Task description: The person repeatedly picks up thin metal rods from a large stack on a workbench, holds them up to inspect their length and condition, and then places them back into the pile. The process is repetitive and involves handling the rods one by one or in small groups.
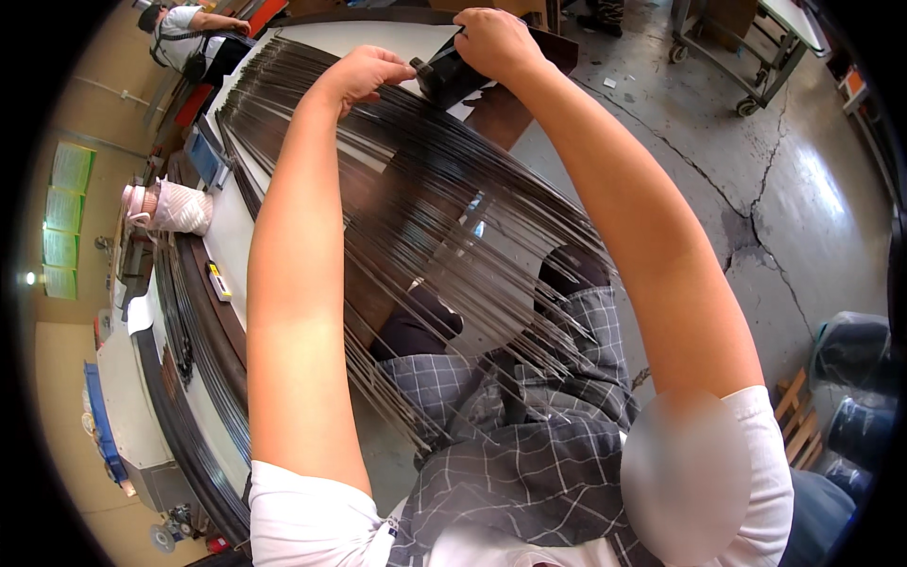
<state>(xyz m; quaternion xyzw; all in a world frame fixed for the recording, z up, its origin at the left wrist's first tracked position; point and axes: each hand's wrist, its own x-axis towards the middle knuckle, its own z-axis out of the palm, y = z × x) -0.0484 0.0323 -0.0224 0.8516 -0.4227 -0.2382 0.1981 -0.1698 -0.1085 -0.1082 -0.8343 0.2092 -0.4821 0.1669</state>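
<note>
Many long, thin dark strips (453,208) fan from the far left of the white worktable (312,42) across its edge and over my lap. Above their far part is my left hand (364,76), its thumb and fingertips pinched together. Whatever lies between them is too small to make out. Just right of those fingertips stands a black object (452,79) with a round knob on its left. My right hand (496,42) is closed over the upper right of this object, most of its fingertips hidden.
At left, a pink-and-white quilted container (179,206) and a small yellow-and-white box (218,282) sit on the bench. Black strips (184,406) run along its near part. A person (194,38) works at the far left. A wheeled cart (746,47) stands at far right on the cracked floor.
</note>
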